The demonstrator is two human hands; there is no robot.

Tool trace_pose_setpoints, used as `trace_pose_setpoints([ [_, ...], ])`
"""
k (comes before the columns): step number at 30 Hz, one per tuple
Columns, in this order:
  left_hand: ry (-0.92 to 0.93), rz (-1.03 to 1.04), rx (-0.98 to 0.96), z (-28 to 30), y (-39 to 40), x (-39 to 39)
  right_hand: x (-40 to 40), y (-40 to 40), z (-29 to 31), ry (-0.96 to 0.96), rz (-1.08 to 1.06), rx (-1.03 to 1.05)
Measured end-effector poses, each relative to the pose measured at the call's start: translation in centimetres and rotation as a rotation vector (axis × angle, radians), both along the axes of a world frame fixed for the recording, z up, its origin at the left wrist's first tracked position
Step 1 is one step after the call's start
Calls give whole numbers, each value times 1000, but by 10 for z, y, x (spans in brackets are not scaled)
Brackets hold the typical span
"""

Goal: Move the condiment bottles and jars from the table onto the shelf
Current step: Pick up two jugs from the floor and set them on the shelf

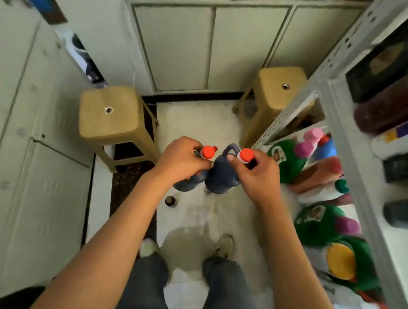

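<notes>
The left hand [182, 159] grips one dark bottle [191, 178] by its neck; the right hand [257, 175] grips another [222, 177]. Both hang upright, red caps up.

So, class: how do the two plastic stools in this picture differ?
The left stool stands in the open beside the cupboards, nearer the camera. The right stool stands farther back, partly hidden by the shelf frame. Both are tan, square-topped, with a hole in the seat.

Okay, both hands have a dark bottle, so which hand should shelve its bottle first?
Right, probably. The right hand holds its dark bottle nearest the shelf, which stands on that side. The left hand with its bottle is farther away.
</notes>
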State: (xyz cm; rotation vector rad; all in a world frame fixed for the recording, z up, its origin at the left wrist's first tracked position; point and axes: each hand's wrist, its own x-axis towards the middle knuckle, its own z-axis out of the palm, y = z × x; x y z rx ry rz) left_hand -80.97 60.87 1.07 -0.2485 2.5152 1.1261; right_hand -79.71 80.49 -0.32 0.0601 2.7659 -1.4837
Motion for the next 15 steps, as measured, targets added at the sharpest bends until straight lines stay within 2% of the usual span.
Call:
trace_pose_setpoints([
  [3,124,-46,50,78,10,-15,-8,9,75,146,-53,-15],
  [7,324,-103,217,177,30,-28,-15,30,172,353,-143,-50],
  [15,712,-220,530,328,83,-31,-9,76,323,686,-345,-96],
])
